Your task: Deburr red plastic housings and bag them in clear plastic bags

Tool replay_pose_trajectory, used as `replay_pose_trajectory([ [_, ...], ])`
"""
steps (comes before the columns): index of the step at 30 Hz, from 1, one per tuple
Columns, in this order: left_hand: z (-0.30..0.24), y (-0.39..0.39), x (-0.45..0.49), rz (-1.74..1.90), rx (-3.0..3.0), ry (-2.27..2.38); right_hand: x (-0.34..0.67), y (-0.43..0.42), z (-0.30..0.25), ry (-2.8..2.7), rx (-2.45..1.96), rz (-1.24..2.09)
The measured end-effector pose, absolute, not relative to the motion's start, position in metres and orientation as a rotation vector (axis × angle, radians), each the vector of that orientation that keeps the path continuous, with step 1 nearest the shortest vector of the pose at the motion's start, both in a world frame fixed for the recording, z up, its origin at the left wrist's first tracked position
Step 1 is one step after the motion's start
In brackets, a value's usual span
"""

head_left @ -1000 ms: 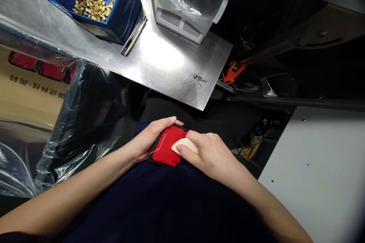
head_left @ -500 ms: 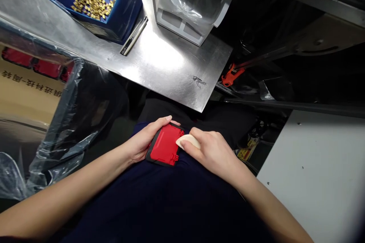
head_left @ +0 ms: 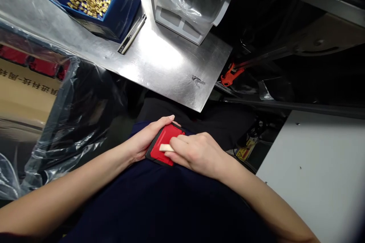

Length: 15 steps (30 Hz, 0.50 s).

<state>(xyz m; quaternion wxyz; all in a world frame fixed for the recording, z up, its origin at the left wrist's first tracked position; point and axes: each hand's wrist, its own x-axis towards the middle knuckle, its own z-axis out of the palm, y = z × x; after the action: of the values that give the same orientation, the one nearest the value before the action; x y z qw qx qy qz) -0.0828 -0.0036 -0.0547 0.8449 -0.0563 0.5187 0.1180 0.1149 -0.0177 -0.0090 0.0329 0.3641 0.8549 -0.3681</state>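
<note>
At the far left I see red pieces [head_left: 42,66] in dark frames under clear plastic, above a carton [head_left: 24,98], just off the near edge of the desk [head_left: 162,59]. Along that edge's left part, set back from it, stands a blue bin [head_left: 122,13] of brass parts [head_left: 91,0], with a slim cutter [head_left: 132,34] lying just beside its right wall.

Then come the hands. The person's left hand [head_left: 148,136] is curled around the left side of a red plate [head_left: 164,136] with a black border, thumb laid along the far corner; that grip looks the same as half a second ago. The plate is in the lap, short of the desk's near edge and left of its near right corner, tilted a little.

What I notice most is the pale piece [head_left: 166,147]. Half a second ago it showed broadside, out by the plate's right edge; now it lies over the middle of the red face, turned so that only a narrow strip shows. The right hand [head_left: 195,152] has it pinched between thumb and bent fingers, fully closed up. I judge the work to be back on the face itself, though I cannot tell how hard it presses, and the fingers hide much of the right edge.

Further right, a small silver clip [head_left: 197,80] lies near the desk's near right corner, and an orange tool [head_left: 232,75] sits just past the right edge.
</note>
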Motion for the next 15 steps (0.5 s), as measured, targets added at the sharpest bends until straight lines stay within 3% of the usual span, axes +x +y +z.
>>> replay_pose_trajectory([
  [7,-0.055,-0.008,-0.084,0.284,-0.104,1.115,0.114,-0.018,-0.011,2.496,1.157,-1.165],
  [12,-0.054,-0.011,-0.085,0.302,-0.186,1.142,0.098,-0.007,0.001,2.300,1.366,-0.985],
  [15,-0.049,-0.011,-0.091,0.348,-0.218,1.174,0.099,0.009,0.011,2.271,1.274,-1.196],
])
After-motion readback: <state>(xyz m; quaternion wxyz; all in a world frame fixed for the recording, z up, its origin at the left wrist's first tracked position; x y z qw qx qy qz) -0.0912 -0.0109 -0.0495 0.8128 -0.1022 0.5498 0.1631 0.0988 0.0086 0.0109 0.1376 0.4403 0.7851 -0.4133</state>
